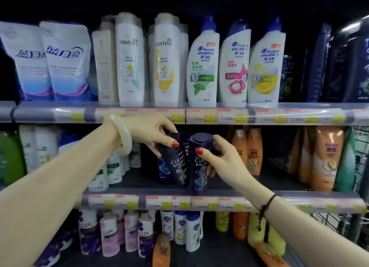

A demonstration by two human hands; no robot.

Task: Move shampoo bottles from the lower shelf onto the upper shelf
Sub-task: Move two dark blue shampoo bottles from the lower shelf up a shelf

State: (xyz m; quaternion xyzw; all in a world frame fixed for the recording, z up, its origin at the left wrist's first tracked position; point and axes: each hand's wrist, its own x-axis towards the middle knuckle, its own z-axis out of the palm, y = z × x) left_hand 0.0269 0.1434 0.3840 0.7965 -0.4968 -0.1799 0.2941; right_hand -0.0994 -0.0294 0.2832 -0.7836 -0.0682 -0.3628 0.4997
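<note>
Two dark navy Clear shampoo bottles are on the middle shelf. My left hand grips the left bottle near its top, and that bottle leans to the left. My right hand grips the right bottle around its cap and neck; it stands upright at the shelf's front edge. The two bottles touch each other. The upper shelf carries white Pantene bottles, Head & Shoulders bottles and dark Clear bottles at the right.
Refill pouches stand at the upper left. White-green bottles sit left of my hands and orange bottles to the right. Lux bottles and other bottles fill the bottom shelf. A wire rack is at the far right.
</note>
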